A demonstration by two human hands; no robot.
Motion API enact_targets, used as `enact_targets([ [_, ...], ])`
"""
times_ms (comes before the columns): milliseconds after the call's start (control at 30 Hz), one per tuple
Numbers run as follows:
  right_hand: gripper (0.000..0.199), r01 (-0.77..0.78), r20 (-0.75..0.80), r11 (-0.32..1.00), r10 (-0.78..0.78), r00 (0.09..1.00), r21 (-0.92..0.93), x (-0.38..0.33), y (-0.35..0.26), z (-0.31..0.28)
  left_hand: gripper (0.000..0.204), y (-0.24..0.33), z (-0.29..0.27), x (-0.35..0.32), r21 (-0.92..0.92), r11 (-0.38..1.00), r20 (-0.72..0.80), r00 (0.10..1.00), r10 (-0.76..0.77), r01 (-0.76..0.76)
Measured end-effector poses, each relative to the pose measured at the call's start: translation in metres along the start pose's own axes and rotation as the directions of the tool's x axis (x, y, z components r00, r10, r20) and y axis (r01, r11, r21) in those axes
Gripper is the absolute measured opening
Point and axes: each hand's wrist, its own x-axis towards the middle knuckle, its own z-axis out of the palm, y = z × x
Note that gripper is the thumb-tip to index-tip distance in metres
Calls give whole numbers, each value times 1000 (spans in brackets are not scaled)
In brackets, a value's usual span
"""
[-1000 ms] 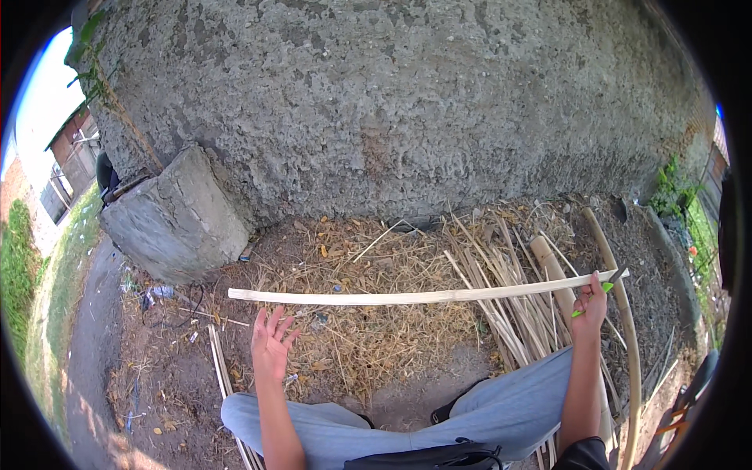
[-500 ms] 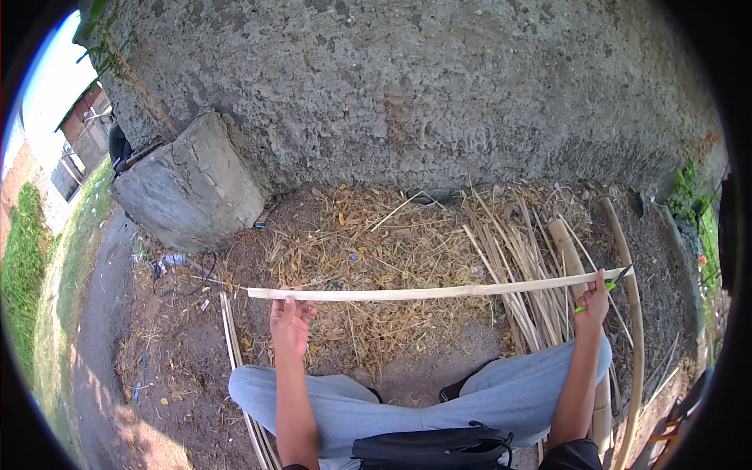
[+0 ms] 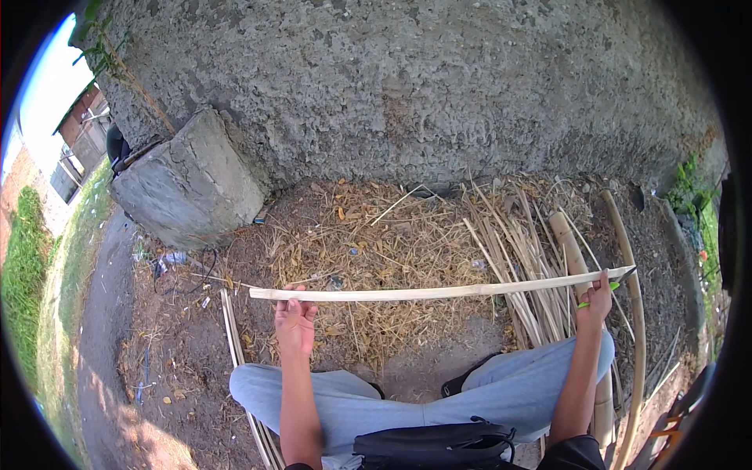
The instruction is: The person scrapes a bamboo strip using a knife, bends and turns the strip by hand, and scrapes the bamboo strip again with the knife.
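One bare left hand point(image 3: 295, 325) pinched the left end of a long, flat, pale bamboo strip point(image 3: 407, 295), and one bare right hand point(image 3: 597, 304) gripped its right end along with a green-handled, dark-bladed knife point(image 3: 614, 286). The strip, held crosswise above straw-littered brown ground point(image 3: 407, 372), was probably light, springy and sharp-edged, best held flat near both ends. Beyond, the ground's far edge met a rough grey wall point(image 3: 470, 94).

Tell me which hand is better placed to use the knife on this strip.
Probably the right hand: it holds the green-handled knife by the right end of the wooden strip. The left hand, no tool visible, grips the strip near its other end.
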Motion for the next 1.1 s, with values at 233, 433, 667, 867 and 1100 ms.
enact_targets([
  [233, 31, 56, -42, 996, -59, 997, -69, -10, -4, 5, 63, -21, 33, -21, 155, 984, -178, 977, 116, -88],
  [433, 36, 70, -12, 996, -71, 997, -50, -18, -3, 9, 100, -40, 44, -29, 342, 929, -219, 950, 223, -140],
  [667, 37, 102, -46, 993, -105, 993, -55, -22, -4, 13, 98, -38, 43, -27, 280, 954, -238, 955, 178, -108],
  [867, 36, 98, -28, 994, -99, 995, -36, -26, -5, 14, 88, -36, 45, -29, 287, 954, -270, 949, 164, -83],
  [1100, 25, 31, 31, 1000, -30, 999, -5, -15, 1, 5, 81, -36, 39, -28, 278, 958, -300, 942, 152, -67],
])
